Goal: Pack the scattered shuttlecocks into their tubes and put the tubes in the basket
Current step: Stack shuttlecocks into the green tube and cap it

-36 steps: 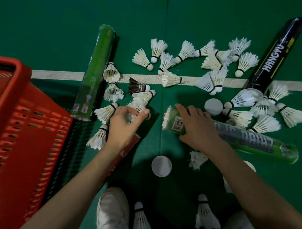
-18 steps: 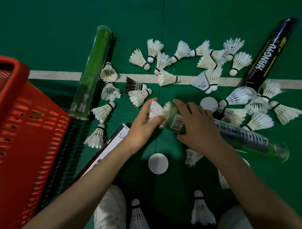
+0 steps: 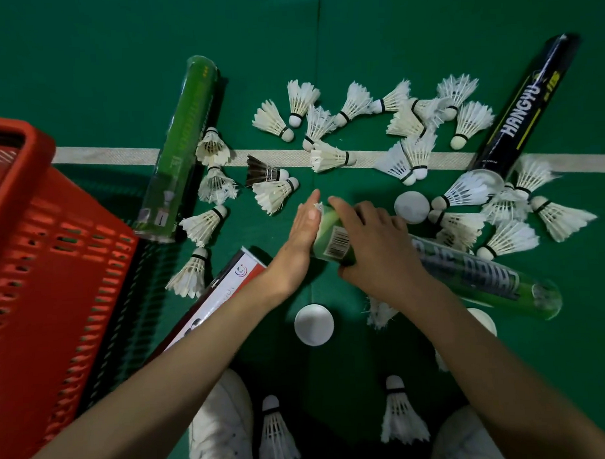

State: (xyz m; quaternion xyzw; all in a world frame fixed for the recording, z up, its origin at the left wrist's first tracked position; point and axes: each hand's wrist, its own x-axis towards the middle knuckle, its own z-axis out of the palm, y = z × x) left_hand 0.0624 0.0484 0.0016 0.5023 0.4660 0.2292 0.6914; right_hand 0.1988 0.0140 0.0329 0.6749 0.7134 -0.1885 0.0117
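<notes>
Green tube (image 3: 467,275) lay on the floor at centre, mouth to the left; the right hand (image 3: 374,251) was curled round it just behind the mouth, and the left hand (image 3: 299,239), fingers straight, pressed 1 shuttlecock (image 3: 317,205) into the opening, only feather tips showing. Recommended: push straight along the tube's axis, lightly enough to spare the feathers, the right grip preventing roll. Red basket (image 3: 37,238) stood left, well apart.

One wide-angle camera on the person's head looks steeply down at the green floor (image 3: 82,65), near enough that both arms fill the lower frame. The left hand (image 3: 301,236), right hand (image 3: 373,247) and green tube (image 3: 332,238) sit at centre. The white shoes (image 3: 220,424) lie at the bottom edge and the red basket (image 3: 38,273) at the left edge.
</notes>
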